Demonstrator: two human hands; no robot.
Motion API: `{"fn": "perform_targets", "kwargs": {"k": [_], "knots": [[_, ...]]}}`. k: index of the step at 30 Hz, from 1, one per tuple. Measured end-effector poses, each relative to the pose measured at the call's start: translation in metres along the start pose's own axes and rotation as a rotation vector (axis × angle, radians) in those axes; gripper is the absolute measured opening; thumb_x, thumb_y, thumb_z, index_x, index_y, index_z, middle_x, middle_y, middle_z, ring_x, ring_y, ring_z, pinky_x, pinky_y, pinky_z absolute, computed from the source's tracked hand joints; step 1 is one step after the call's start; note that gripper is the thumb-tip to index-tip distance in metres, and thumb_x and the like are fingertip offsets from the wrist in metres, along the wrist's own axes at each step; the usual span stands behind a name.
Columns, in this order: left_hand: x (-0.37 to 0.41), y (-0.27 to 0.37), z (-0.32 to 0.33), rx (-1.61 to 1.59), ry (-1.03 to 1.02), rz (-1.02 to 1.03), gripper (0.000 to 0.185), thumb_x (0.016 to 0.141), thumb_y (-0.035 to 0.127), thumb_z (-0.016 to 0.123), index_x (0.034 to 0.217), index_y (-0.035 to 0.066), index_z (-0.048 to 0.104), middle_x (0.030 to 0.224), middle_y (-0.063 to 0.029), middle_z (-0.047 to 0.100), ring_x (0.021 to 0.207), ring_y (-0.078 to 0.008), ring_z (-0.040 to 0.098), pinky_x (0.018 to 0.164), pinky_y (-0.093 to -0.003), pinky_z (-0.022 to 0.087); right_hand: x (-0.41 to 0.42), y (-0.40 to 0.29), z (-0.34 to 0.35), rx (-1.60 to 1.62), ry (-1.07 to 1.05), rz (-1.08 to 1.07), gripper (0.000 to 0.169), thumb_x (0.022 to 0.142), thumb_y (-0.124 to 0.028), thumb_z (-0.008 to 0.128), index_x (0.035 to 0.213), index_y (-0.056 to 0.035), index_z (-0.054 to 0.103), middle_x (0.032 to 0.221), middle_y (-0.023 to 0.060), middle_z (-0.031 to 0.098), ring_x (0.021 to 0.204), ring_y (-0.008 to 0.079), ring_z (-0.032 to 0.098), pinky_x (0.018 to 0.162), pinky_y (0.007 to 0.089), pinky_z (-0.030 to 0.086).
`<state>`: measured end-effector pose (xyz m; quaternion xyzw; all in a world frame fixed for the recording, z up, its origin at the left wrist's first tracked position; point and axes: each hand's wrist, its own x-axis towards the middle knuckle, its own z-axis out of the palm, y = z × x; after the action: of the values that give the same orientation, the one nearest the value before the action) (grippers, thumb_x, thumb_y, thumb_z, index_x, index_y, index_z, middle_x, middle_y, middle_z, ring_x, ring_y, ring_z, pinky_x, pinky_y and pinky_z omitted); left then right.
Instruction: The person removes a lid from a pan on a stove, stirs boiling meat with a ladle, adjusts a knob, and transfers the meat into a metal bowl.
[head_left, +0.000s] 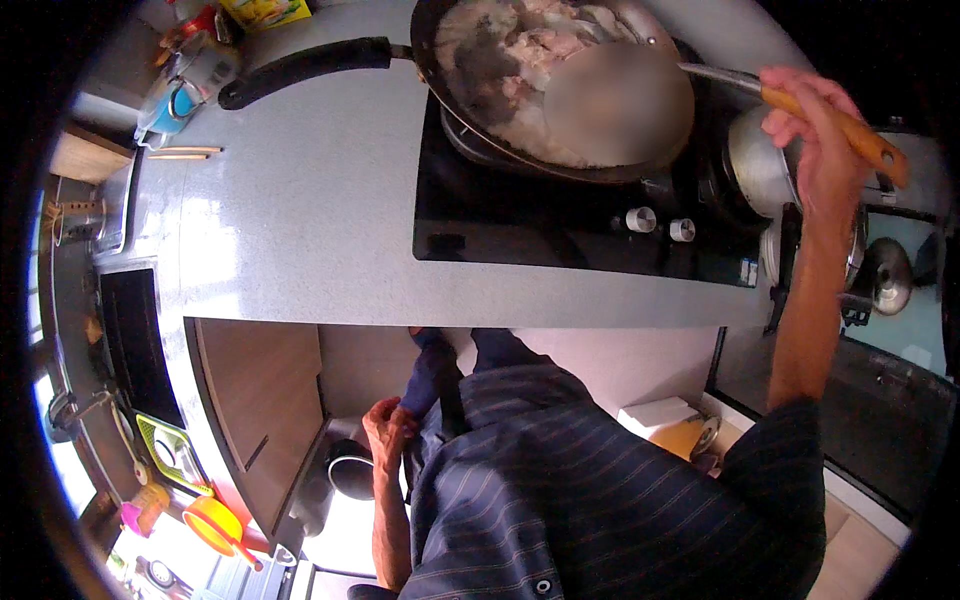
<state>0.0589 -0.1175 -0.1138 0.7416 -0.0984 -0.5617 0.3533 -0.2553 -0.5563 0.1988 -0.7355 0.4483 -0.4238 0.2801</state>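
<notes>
My right hand (817, 127) grips the wooden handle (874, 142) of a metal-shafted cooking utensil. Its shaft (720, 75) reaches over the right rim of a large dark wok (517, 146). The utensil's head is hidden by a round blurred patch over the wok's right half. Pale, pinkish pieces of meat (544, 49) lie in cloudy liquid inside. The wok sits tilted in view on a black glass cooktop (510, 217), its black handle (307, 67) pointing left. Down beside my thigh hangs my left hand (388, 426), fingers curled; whether anything is in it cannot be seen.
A pair of chopsticks (184, 152) lies on the grey countertop (300, 195). Right of the wok stands a metal pot (757, 161). A sink (135, 330), a yellow-green basket (166, 454) and an orange strainer (214, 525) are at left. Below the counter, a cabinet door (259, 382) shows.
</notes>
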Motion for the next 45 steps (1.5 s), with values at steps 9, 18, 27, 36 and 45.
{"fn": "perform_targets", "kwargs": {"k": [9,18,27,36,45], "knots": [[0.002,0.000,0.003,0.017,-0.028,0.010,0.034,0.083,0.011,0.058,0.108,-0.011,0.058,0.075,-0.0126,0.064,0.058,-0.0155,0.062,0.049,-0.0242,0.047,-0.030,-0.059,-0.009,-0.254,-0.498,-0.625,0.012,0.072,0.009,0.059,0.082,0.0020,0.058,0.088,0.0210,0.065,0.076,0.0273,0.065,0.066,0.0337,0.053],[-0.003,0.001,0.005,0.052,-0.005,-0.019,0.035,0.080,0.015,0.059,0.104,-0.010,0.060,0.074,-0.0127,0.064,0.057,-0.0156,0.062,0.050,-0.0247,0.048,-0.064,-0.123,-0.025,-0.523,-0.740,-0.600,0.020,0.071,0.009,0.063,0.086,0.0004,0.055,0.091,0.0211,0.066,0.071,0.0292,0.066,0.060,0.0380,0.054],[-0.004,-0.001,0.005,0.024,0.025,0.005,0.032,0.080,0.014,0.059,0.101,-0.009,0.061,0.074,-0.0118,0.064,0.057,-0.0153,0.062,0.051,-0.0249,0.049,-0.070,-0.139,-0.031,-0.495,-0.803,-0.644,0.029,0.063,0.006,0.069,0.088,-0.0009,0.054,0.100,0.0218,0.064,0.076,0.0309,0.066,0.063,0.0382,0.055],[-0.002,-0.008,0.002,0.007,0.015,-0.004,0.035,0.081,0.012,0.060,0.108,-0.010,0.059,0.077,-0.0116,0.065,0.058,-0.0153,0.062,0.051,-0.0247,0.049,-0.075,-0.124,0.013,-0.459,-0.903,-0.531,0.027,0.061,0.012,0.070,0.082,0.0037,0.057,0.100,0.0198,0.064,0.070,0.0277,0.063,0.057,0.0338,0.052],[0.000,-0.011,0.003,-0.027,0.036,-0.029,0.033,0.082,0.012,0.060,0.107,-0.009,0.059,0.075,-0.0111,0.065,0.058,-0.0149,0.061,0.050,-0.0250,0.049,-0.077,-0.089,0.031,-0.585,-0.873,-0.506,0.022,0.069,0.003,0.066,0.089,0.0074,0.058,0.108,0.0172,0.059,0.080,0.0274,0.057,0.063,0.0365,0.050]]}}
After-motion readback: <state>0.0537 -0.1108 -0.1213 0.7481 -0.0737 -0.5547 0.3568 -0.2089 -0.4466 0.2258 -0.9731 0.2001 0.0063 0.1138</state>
